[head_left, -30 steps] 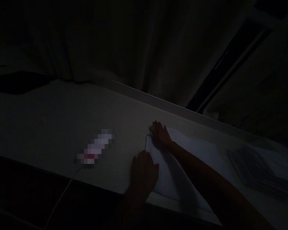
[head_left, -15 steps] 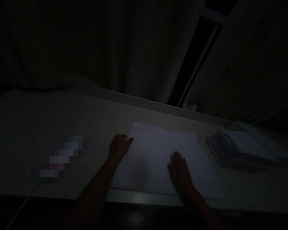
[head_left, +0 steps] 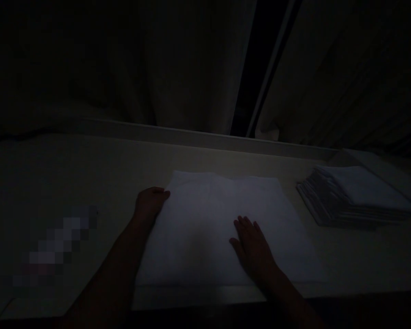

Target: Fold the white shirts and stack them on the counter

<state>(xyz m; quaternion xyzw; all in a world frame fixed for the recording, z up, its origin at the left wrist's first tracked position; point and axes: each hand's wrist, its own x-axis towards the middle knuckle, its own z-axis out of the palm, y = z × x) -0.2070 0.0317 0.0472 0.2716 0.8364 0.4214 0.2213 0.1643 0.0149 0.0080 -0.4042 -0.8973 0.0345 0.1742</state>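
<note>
A white cloth (head_left: 198, 219) lies spread flat on the table in front of me, in dim light. At its left edge, near the far corner, is my left hand (head_left: 150, 202), fingers curled and thumb against the border. It appears to pinch the edge, though the fingertips are partly hidden. My right hand (head_left: 253, 244) rests palm down on the right half of the cloth, its fingers stretched out and thumb apart.
A stack of folded white cloths (head_left: 359, 192) sits at the right, with a pale flat item (head_left: 383, 169) behind it. On the left lies a blurred-out object (head_left: 55, 246) with a cord. Curtains (head_left: 192, 68) hang beyond the table's raised back edge (head_left: 192, 139).
The view has tilted and shifted. My left thumb has drawn back from over the cloth to its left border. My right thumb now stands farther out from the fingers.
</note>
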